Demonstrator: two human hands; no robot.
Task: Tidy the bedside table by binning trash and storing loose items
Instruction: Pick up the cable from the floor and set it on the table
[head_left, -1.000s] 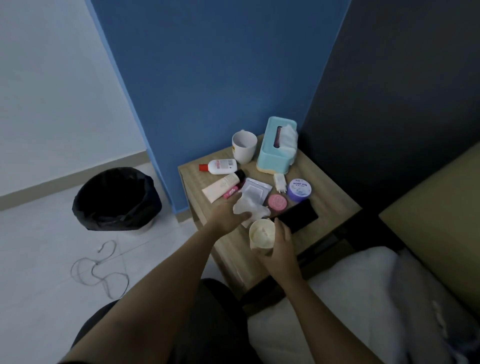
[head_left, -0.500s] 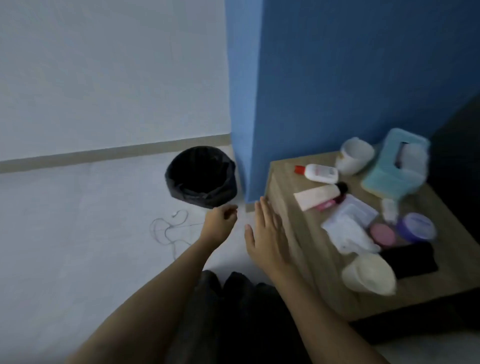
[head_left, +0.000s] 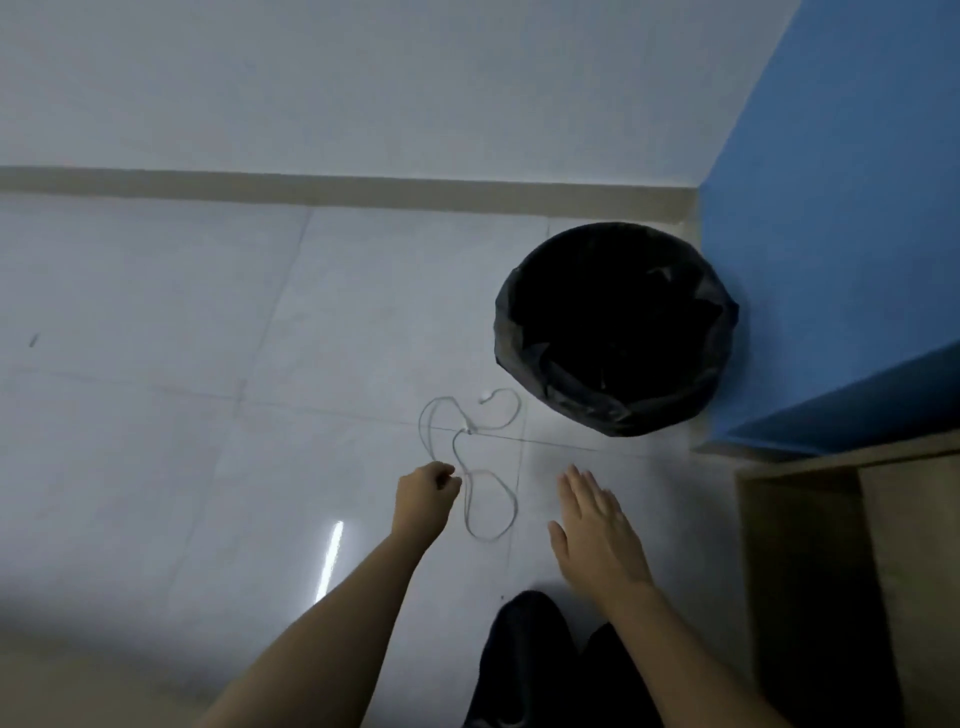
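A thin white earphone cable (head_left: 511, 512) lies in loose loops on the pale tiled floor, just in front of the bin. My left hand (head_left: 423, 493) hovers at the cable's near left loop with its fingers curled shut; the cable runs up to the knuckles, and I cannot tell whether they touch it. My right hand (head_left: 597, 530) is flat and open, palm down, to the right of the cable and holding nothing. The black-lined round bin (head_left: 613, 410) stands beyond both hands, against the blue wall. Only the wooden side of the bedside table (head_left: 810, 571) shows at the right edge; its top is out of view.
A blue wall (head_left: 831, 260) rises behind the bin and the table. A beige skirting strip (head_left: 311, 189) runs along the white wall at the back. My dark-trousered legs (head_left: 524, 660) are at the bottom centre. Bare floor tiles spread to the left.
The view has swung left and down from the table top to the floor. Both hands left the table and reached down to the cable; the cup and other items are out of view.
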